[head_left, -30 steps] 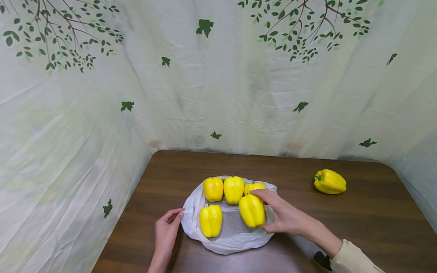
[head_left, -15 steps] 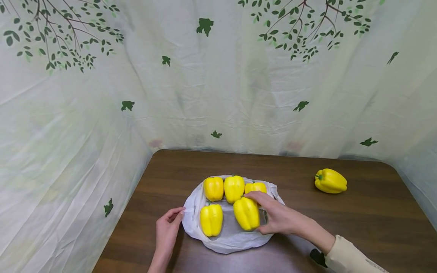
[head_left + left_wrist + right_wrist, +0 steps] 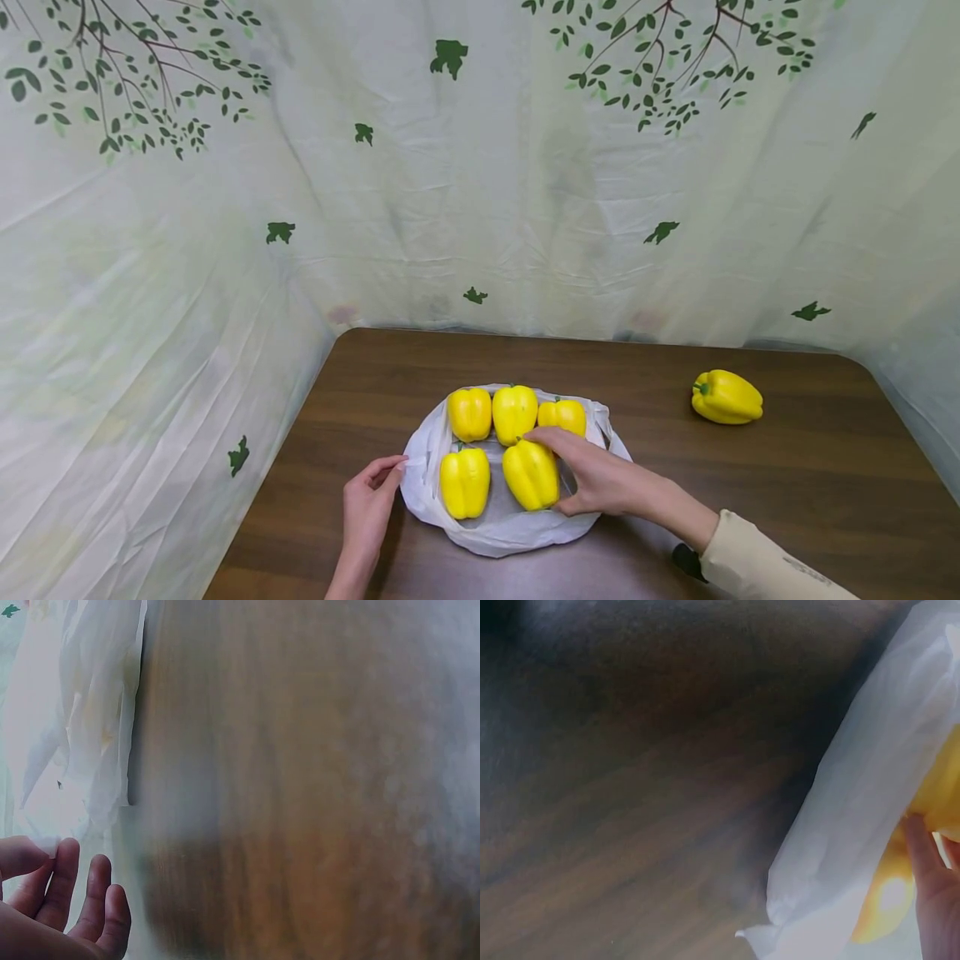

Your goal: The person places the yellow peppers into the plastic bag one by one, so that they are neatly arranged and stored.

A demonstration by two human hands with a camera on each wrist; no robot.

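A white plastic bag (image 3: 504,542) lies spread out on the table with its mouth rolled wide. At its left rim, my left hand (image 3: 366,507) pinches the edge of the bag between thumb and fingertips; the left wrist view shows this left hand (image 3: 66,900) below the hanging plastic (image 3: 94,727). My right hand (image 3: 603,477) grips a yellow bell pepper (image 3: 530,477) at the bag's front right, fingers over its top and thumb low on its side. Beside it sits another yellow pepper (image 3: 465,485). Several more, including a back-row pepper (image 3: 514,410), stand behind; the back-right pepper is partly hidden by my fingers.
A lone yellow bell pepper (image 3: 726,397) lies on its side at the back right of the brown wooden table (image 3: 645,375). A leaf-patterned cloth (image 3: 555,192) hangs behind and to the left of the table. A black object (image 3: 688,562) shows by my right sleeve.
My right hand has moved left and slightly down with its pepper, toward the front-left pepper. More of the back-right pepper shows. My left hand keeps its place at the rim.
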